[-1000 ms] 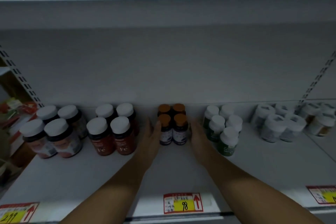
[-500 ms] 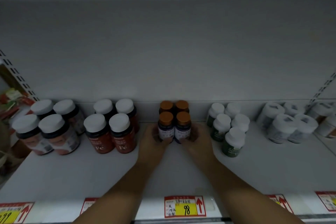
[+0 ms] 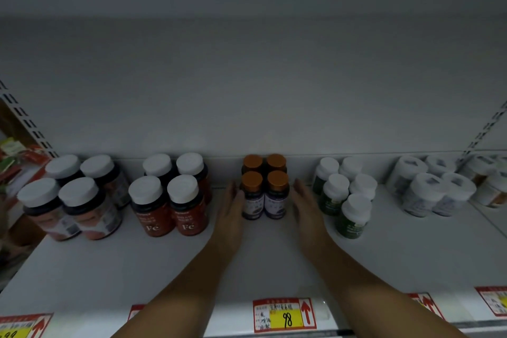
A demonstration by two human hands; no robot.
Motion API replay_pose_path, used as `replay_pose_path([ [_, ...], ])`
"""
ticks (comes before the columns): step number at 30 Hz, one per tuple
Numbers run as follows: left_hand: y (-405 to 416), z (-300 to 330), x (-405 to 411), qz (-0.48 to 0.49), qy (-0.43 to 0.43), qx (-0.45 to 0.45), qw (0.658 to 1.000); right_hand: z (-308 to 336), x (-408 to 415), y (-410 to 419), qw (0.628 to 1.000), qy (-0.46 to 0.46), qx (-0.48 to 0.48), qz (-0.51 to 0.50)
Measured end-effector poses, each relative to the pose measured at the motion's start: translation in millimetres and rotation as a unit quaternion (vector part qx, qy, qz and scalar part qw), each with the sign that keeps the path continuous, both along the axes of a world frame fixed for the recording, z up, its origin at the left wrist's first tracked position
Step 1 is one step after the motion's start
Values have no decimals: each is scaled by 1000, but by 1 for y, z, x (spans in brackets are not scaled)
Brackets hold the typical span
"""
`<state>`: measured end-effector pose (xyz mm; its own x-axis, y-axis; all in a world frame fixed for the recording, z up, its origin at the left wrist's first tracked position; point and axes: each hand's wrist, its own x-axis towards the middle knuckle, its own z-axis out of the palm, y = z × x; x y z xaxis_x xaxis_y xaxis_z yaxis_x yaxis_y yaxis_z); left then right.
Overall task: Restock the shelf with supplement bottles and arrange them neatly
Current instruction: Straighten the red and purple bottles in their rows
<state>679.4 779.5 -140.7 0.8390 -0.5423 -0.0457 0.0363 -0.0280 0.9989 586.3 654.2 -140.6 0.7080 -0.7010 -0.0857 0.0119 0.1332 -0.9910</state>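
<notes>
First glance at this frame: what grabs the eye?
The four orange-capped bottles at mid-shelf, flanked by the left hand and right hand with straight fingers. Left of them stand red Fe bottles; below, on the shelf edge, a yellow price tag reads 98.

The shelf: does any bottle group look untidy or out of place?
The green bottles at right sit staggered, five in an uneven cluster, unlike the square two-by-two orange-capped bottles between the left hand and right hand. Nothing is tipped or spilled.

Glossy orange-capped bottles (image 3: pixel 264 195), matt white caps (image 3: pixel 182 189), smooth painted-metal shelf (image 3: pixel 109 269)
</notes>
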Motion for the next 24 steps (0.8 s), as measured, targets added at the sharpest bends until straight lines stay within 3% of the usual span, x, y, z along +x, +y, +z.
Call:
replay_pose_path([
  [2,-6,-6,12,-3,102,-24,994,9,7,-3,999,-6,36,8],
  [4,-12,4,14,-14,139,-41,989,18,13,-4,997,-15,56,42],
  [10,-30,23,-2,2,126,-97,987,17,29,-1,991,-52,89,90],
  [15,-32,31,-7,53,116,-58,990,12,33,-1,989,-51,84,109],
  [24,-23,35,1,43,149,-37,987,38,14,-1,998,21,48,35],
])
